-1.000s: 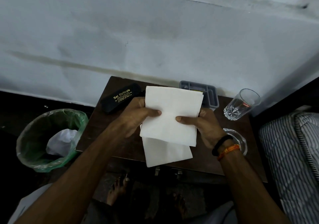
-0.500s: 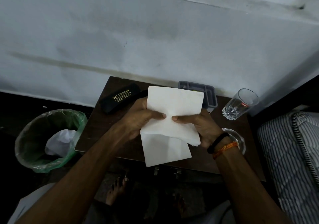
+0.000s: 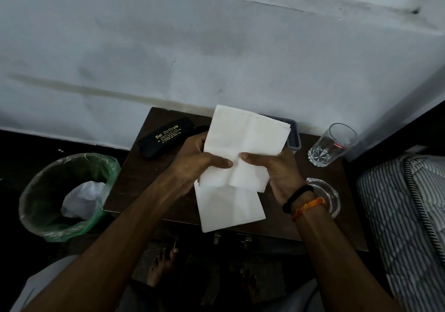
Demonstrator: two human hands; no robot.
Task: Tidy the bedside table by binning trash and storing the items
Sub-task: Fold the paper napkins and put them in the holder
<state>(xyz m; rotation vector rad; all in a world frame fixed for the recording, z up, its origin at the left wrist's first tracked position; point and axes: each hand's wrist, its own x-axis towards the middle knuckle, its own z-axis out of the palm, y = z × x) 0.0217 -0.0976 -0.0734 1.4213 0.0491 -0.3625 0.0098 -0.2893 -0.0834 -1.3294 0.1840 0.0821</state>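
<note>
Both the left hand and right hand pinch a white napkin above the bedside table. Risk: an elbow swing could topple the glass nearby

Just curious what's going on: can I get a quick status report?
Left hand and right hand both grip white napkin above bedside table. Second napkin lies below. Bin at left, path unobstructed.

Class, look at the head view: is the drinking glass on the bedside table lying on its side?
No: the drinking glass stands upright near the far right corner of the bedside table, its open mouth facing up.
</note>
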